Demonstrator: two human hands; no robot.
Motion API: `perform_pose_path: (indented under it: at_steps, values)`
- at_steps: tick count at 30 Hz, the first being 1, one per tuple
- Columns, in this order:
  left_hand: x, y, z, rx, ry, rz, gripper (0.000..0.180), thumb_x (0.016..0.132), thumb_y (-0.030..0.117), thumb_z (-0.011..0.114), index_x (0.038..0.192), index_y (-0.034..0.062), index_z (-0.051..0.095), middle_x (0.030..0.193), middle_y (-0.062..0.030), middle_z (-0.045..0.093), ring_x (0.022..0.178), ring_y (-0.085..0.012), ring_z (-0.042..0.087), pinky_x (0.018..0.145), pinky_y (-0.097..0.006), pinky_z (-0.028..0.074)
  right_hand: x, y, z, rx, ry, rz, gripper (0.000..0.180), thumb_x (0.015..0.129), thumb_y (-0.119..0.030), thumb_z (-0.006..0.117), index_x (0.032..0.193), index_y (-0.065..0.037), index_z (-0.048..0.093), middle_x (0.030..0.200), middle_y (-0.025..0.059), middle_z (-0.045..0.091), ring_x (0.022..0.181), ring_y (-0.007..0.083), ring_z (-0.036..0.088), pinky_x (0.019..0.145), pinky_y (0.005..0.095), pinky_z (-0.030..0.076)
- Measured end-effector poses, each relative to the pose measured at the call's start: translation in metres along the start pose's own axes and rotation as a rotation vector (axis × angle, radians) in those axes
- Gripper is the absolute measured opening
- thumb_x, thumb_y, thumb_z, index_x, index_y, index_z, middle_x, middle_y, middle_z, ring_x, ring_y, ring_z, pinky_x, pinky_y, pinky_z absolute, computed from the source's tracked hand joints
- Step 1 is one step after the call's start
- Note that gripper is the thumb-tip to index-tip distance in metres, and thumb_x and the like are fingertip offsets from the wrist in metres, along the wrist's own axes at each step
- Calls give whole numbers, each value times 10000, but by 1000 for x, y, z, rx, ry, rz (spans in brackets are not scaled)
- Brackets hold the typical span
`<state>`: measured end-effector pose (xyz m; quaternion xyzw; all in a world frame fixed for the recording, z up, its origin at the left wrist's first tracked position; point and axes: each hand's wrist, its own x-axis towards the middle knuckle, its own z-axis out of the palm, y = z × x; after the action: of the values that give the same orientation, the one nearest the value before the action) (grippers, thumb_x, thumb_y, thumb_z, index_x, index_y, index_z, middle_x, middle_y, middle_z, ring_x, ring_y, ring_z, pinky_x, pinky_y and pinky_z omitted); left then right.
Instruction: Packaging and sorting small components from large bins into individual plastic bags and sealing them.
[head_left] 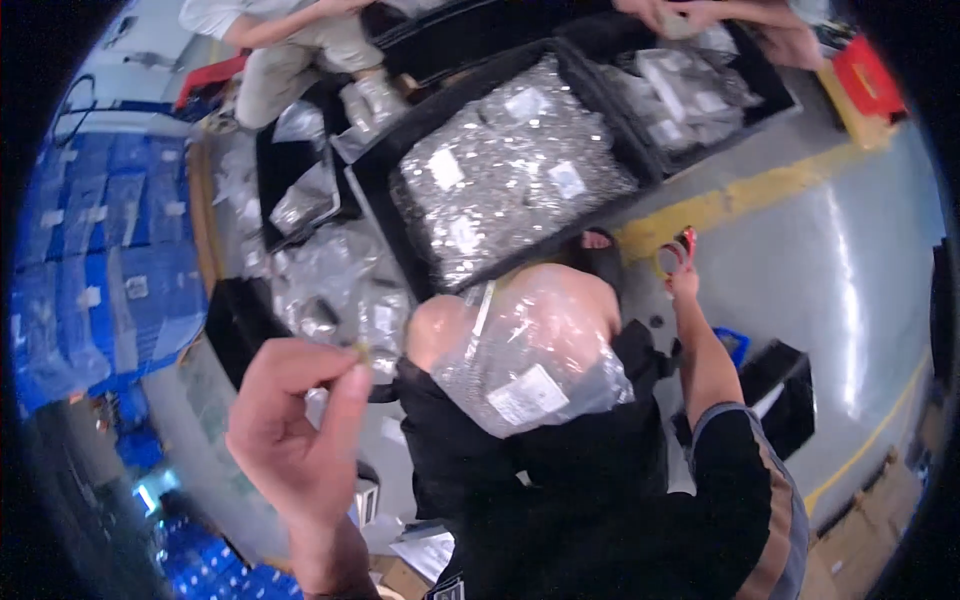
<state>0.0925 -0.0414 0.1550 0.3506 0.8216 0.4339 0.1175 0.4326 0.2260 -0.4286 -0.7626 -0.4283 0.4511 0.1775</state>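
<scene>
1. The left hand (pixel 300 430) has its finger and thumb pinched together. One tiny yellow bit (pixel 362 352) shows at the tips, too small to tell what it is.
2. The right hand (pixel 684 282) is out to the side, well apart from the left. Its fingers are closed on one yellow ring (pixel 666 262) with a red part on it.
3. One big clear bag (pixel 540 345) lies across the person's lap, between the two hands. It has one big white label (pixel 528 395) on it. I cannot tell what is inside.
4. Just past the knees, one big black box (pixel 405 262) stands in the way ahead. It is full of shiny little packs (pixel 520 150), too many to count. Four white papers lie on top of them.
5. Behind the left hand is a pile of clear bags (pixel 340 270). The hand hides some of it, so I cannot count them.
6. Farther right, one more black box (pixel 785 100) holds more bags.
7. Two other people are near the top, one on each side. Only parts of them show.
8. Blue stacks (pixel 100 250) stand far left, and one red box (pixel 868 80) sits far right.
</scene>
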Motion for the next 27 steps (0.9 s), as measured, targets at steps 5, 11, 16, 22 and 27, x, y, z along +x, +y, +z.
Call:
perform_pose_path:
  at_steps: [5,11,16,22,27]
  values:
    - [-4,24,-1,25,-28,59,156,664,-103,702,792,-27,656,798,-132,639,713,-176,583,653,-249,440,19,4,25,-188,-29,-12,385,810,-295,651,1021,26,620,834,183,670,722,313,670,667,420,525]
    - [-23,64,7,92,74,126,239,721,189,750,723,12,590,690,-111,570,616,-166,531,573,-258,404,-29,-85,2,-320,156,-129,465,781,-286,717,1104,29,604,1100,195,627,1029,298,607,881,404,478]
    - [-25,62,2,19,-83,186,218,734,174,725,739,9,582,699,-104,557,614,-166,532,567,-250,408,-212,-260,-78,629,-533,-681,527,934,-311,556,1344,0,444,1327,123,510,1160,200,503,954,324,409]
    - [-24,51,9,-248,-123,145,170,725,-113,700,876,-47,661,846,-113,632,760,-164,589,675,-249,453,-368,-337,-138,812,-1531,-769,582,852,-323,704,1291,1,501,1227,136,568,1083,195,558,914,354,448]
    - [-43,17,24,-455,-121,45,145,797,-102,667,933,-54,652,921,-107,636,823,-124,584,695,-227,462,-372,-322,-147,563,-1113,-634,175,785,19,688,918,19,575,870,82,606,793,142,609,676,241,474]
